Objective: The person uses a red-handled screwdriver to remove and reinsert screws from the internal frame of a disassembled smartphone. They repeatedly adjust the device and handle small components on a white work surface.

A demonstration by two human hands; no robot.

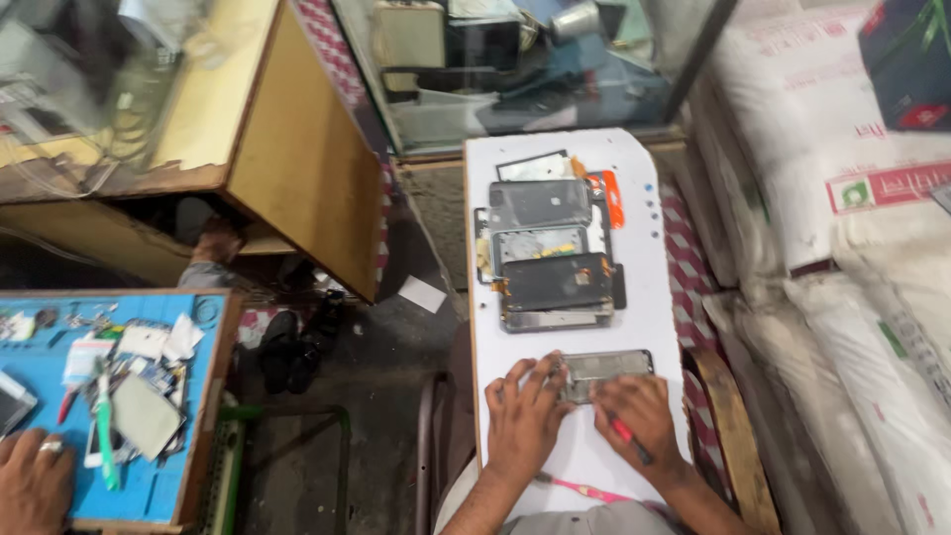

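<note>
two hands work one opened phone [604, 372] low on the white board [649, 297]: left hand [523, 414] presses flat, fingers spread; right hand [639, 416] pinches a red tool [628, 439]. four stacked phone bodies [550, 253] lie beyond.

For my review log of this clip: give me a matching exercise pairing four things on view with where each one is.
Things:
1. opened phone
2. red-handled tool
3. stack of phone parts
4. blue work mat

Places:
A. far half of the white board
B. in the right hand
C. left edge, beside another person's hand
D. under the fingers of the left hand

Pairs: 1-D, 2-B, 3-A, 4-C
</note>
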